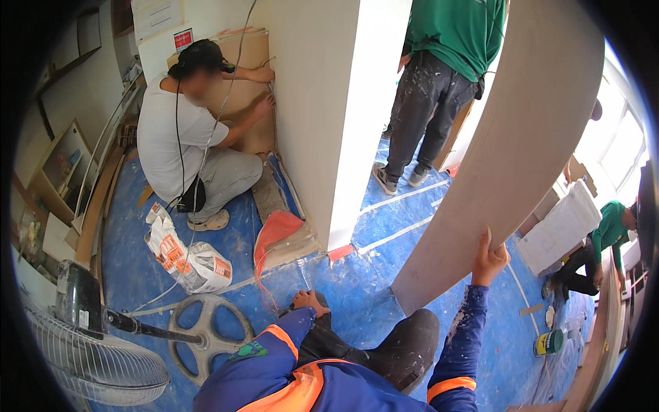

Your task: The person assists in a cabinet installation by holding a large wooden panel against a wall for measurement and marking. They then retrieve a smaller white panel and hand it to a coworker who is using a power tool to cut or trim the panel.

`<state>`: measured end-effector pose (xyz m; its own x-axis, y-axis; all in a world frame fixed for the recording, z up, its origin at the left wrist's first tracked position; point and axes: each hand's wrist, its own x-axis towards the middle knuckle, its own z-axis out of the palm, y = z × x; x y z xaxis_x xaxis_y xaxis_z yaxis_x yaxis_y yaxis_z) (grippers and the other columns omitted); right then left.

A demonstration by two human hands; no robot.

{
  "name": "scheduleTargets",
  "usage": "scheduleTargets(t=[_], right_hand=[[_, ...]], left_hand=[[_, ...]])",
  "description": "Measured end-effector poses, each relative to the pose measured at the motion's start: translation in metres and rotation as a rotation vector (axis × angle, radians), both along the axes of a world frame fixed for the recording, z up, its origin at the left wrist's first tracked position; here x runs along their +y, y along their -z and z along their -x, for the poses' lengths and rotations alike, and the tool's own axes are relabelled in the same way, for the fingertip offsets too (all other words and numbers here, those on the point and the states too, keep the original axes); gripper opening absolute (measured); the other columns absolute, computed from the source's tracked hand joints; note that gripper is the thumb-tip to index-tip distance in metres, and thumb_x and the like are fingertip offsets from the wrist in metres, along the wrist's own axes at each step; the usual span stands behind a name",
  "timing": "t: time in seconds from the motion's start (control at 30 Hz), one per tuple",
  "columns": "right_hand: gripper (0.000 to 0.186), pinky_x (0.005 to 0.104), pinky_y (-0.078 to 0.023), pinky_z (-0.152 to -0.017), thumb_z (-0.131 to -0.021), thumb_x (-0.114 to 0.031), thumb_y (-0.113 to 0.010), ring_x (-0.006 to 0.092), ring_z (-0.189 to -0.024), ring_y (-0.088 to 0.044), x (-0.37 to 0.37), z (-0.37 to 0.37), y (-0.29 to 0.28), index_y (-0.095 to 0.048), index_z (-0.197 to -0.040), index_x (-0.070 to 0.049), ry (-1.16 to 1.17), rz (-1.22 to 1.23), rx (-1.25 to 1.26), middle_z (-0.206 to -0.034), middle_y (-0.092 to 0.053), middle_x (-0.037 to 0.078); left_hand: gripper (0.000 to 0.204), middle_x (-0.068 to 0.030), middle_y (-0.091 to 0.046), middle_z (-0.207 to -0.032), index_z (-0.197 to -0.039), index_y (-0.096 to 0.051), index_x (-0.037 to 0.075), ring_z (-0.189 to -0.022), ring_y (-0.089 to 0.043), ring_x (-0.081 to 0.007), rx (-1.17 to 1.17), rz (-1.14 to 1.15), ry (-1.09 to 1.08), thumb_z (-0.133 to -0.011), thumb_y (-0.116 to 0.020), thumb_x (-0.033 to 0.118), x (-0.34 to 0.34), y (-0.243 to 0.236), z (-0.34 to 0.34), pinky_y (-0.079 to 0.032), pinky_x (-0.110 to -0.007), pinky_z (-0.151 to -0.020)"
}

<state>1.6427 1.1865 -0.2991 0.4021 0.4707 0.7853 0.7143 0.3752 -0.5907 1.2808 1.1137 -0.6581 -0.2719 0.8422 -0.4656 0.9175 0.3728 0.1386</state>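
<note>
My right hand grips the edge of a tall, pale wooden board that stands tilted on the floor. The thumb lies along the board's near face, and the other fingers are partly hidden at its edge. My left hand rests at my bent left leg, holding nothing that I can see, with its fingers laid over the dark trousers. Both arms wear blue sleeves with orange bands.
A person in white crouches beside the white wall. Two people in green work farther off. A cement-type bag, a pedestal fan and a green-lidded tub stand on blue sheeting. Cables hang at left.
</note>
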Motion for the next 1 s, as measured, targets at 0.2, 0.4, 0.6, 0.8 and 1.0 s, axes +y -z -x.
scheduleTargets(t=[0.2, 0.4, 0.6, 0.8, 1.0], right_hand=[[0.03, 0.0273, -0.043, -0.054, -0.092, -0.021, -0.075, 0.0047, -0.059, -0.05, -0.023, -0.024, 0.008, -0.067, -0.077, 0.003, -0.025, -0.004, 0.055, -0.061, -0.062, 0.004], [0.036, 0.0262, -0.037, -0.051, -0.093, -0.02, -0.074, 0.0037, -0.058, -0.045, -0.074, -0.041, -0.036, -0.059, -0.068, 0.002, -0.029, -0.069, 0.022, -0.058, -0.055, -0.001], [0.042, 0.0276, -0.028, -0.049, -0.092, -0.018, -0.072, 0.0041, -0.056, -0.038, -0.142, -0.085, -0.07, -0.047, -0.062, -0.002, -0.076, 0.015, -0.073, -0.056, -0.046, -0.002], [0.045, 0.0343, -0.026, -0.049, -0.09, -0.02, -0.07, 0.0124, -0.05, -0.033, -0.204, -0.094, -0.069, -0.039, -0.061, -0.003, -0.046, 0.132, -0.214, -0.053, -0.035, 0.004], [0.045, 0.0363, -0.025, -0.048, -0.088, -0.02, -0.07, 0.0174, -0.046, -0.035, -0.268, -0.102, -0.046, -0.04, -0.06, -0.002, -0.126, 0.299, -0.202, -0.053, -0.036, 0.008]], left_hand=[[0.097, -0.0211, -0.049, -0.139, -0.14, -0.051, 0.01, -0.131, -0.046, -0.0371, 0.02, -0.005, 0.012, -0.067, -0.078, 0.067, 0.0, -0.003, -0.008, -0.037, -0.048, -0.108], [0.099, -0.0225, -0.047, -0.142, -0.142, -0.048, 0.007, -0.133, -0.044, -0.0378, 0.005, -0.009, 0.021, -0.068, -0.078, 0.066, 0.001, 0.01, -0.006, -0.033, -0.048, -0.112], [0.098, -0.0222, -0.044, -0.146, -0.144, -0.047, 0.009, -0.136, -0.042, -0.0381, -0.045, 0.008, 0.036, -0.07, -0.077, 0.066, 0.001, 0.007, -0.006, -0.03, -0.049, -0.114], [0.058, -0.0188, -0.061, -0.127, -0.122, -0.064, 0.004, -0.115, -0.06, -0.036, -0.58, -0.633, 0.102, -0.086, -0.072, 0.049, 0.018, 0.007, -0.048, -0.048, -0.044, -0.099], [0.053, -0.0192, -0.059, -0.131, -0.137, -0.054, 0.004, -0.121, -0.059, -0.0307, -1.343, -0.583, 0.453, -0.1, -0.058, 0.042, 0.001, -0.146, -0.162, -0.048, -0.042, -0.1]])
